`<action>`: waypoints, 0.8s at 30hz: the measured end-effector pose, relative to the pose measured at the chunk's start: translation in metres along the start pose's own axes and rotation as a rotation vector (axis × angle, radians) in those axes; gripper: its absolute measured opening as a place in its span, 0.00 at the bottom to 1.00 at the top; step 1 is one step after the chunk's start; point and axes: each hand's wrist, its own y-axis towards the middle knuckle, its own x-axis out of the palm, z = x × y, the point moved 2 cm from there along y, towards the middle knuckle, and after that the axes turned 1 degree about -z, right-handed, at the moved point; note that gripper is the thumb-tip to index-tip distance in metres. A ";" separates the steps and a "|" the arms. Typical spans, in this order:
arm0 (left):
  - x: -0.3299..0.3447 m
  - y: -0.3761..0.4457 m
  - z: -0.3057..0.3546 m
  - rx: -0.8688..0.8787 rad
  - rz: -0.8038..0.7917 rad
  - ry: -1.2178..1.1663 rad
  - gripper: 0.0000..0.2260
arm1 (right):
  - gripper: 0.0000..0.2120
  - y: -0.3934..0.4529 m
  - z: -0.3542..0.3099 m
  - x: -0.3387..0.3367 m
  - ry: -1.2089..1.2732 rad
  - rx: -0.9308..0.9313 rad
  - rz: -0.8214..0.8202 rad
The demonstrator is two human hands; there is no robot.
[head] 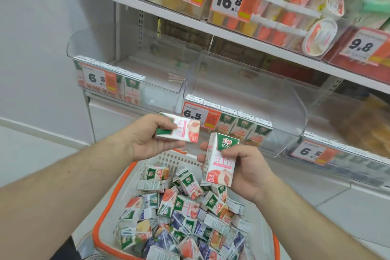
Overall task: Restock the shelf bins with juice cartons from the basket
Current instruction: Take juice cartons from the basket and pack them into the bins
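Above a white basket heaped with cartons, the left hand grips a sideways peach carton; the right hand holds an upright carton, facing half-empty clear bins.

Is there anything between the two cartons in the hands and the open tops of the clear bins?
Nothing visible. The left hand holds a carton on its side, the right hand holds a carton upright, both above the basket. The middle bin is open on top, with one front row inside.
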 end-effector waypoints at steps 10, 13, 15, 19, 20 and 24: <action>-0.040 0.010 0.029 0.226 0.240 -0.030 0.05 | 0.14 0.025 -0.004 0.045 0.156 0.001 0.001; -0.053 0.013 0.041 0.277 0.287 -0.127 0.04 | 0.12 0.040 -0.011 0.065 0.087 -0.001 0.022; -0.064 0.015 0.048 0.268 0.303 -0.195 0.06 | 0.08 0.054 -0.024 0.081 0.007 -0.058 0.059; -0.084 0.019 0.056 0.233 0.349 -0.281 0.06 | 0.06 0.089 -0.068 0.124 -0.250 -0.273 0.055; -0.087 0.020 0.057 0.231 0.355 -0.283 0.05 | 0.06 0.097 -0.081 0.136 -0.354 -0.346 0.043; -0.101 0.027 0.060 0.269 0.404 -0.237 0.08 | 0.12 0.130 -0.118 0.171 -0.843 -0.547 0.086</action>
